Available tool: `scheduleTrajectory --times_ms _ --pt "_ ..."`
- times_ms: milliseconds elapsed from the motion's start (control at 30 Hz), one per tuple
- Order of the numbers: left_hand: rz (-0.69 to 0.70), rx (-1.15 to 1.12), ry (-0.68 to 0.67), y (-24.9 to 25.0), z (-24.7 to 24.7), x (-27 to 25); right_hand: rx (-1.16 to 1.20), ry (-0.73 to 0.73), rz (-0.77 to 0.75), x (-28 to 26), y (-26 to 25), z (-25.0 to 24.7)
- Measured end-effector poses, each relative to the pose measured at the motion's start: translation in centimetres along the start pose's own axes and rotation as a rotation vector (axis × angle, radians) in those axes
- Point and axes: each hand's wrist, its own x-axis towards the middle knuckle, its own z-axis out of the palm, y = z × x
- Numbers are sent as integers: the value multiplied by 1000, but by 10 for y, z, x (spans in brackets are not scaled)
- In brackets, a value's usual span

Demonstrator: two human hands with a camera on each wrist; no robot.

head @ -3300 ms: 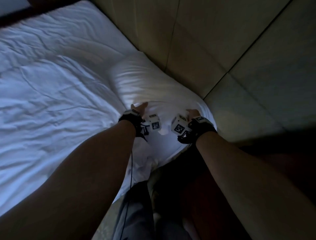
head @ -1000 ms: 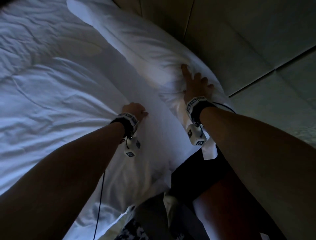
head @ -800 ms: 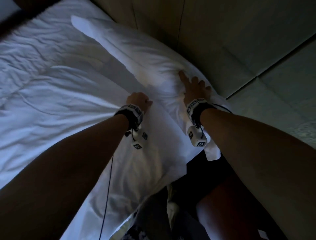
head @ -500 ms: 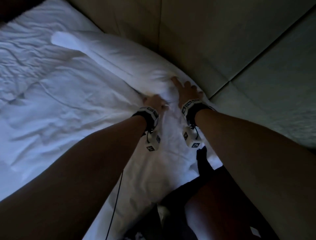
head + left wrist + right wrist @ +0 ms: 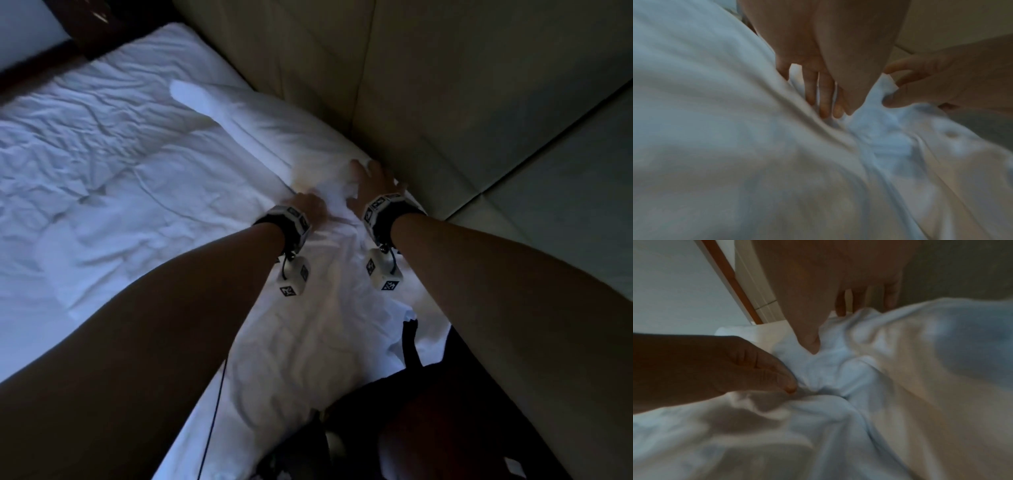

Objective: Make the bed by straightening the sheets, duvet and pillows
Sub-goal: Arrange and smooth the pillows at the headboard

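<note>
**White pillow bunched between two hands at the headboard**

White, creased bedding fills the left of the head view: a rumpled sheet (image 5: 102,178) spreads over the mattress up to a dark wooden strip (image 5: 44,58) at the far upper left. Toward the middle, a long white pillow (image 5: 260,126) lies diagonally, its far corner pointing up and left, its long side running along the padded beige headboard (image 5: 428,85).

The left hand (image 5: 306,205) rests on the near end of the pillow, just left of a raised bunch of fabric. In the left wrist view its fingers (image 5: 823,91) are fairly straight and pushed down into a fold of the cloth, with the thumb alongside them; they press rather than pinch. A black strap with a white marker cube (image 5: 293,277) hangs from that wrist, and a thin dark cable (image 5: 215,404) trails down from the arm.

Just to the right, the right hand (image 5: 375,181) sits on the pillow's edge nearest the headboard. The left wrist view shows its thumb and a curled finger (image 5: 906,68) pinching a small peak of white fabric (image 5: 887,82); its other fingers (image 5: 890,293) reach down behind the bunched cloth. A second marker cube (image 5: 383,274) hangs from this wrist.

The two hands are close together, with the gathered cloth between them. Both wrist views are blurred.

At the lower right, dark clothing (image 5: 428,411) meets the bed's edge.
</note>
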Motion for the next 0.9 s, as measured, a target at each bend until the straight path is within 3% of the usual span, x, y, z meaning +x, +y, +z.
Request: scheduleTrajectory --times_ms 233,367,533,667,767,900 --pt "-171 -73 154 -82 -60 -12 -2 12 -132 31 -77 -16" --pt "-206 -78 191 -138 -80 6 17 46 -186 55 -127 -17" --pt "-334 -151 230 -209 -91 42 12 -37 -165 100 -190 -18" --pt "-371 -149 145 -252 -96 79 56 -72 -32 138 -211 -5" --pt "-388 -289 39 -275 -92 110 107 -51 99 167 -204 4" --pt "-302 -408 -9 -280 -53 142 315 74 86 199 -175 16"
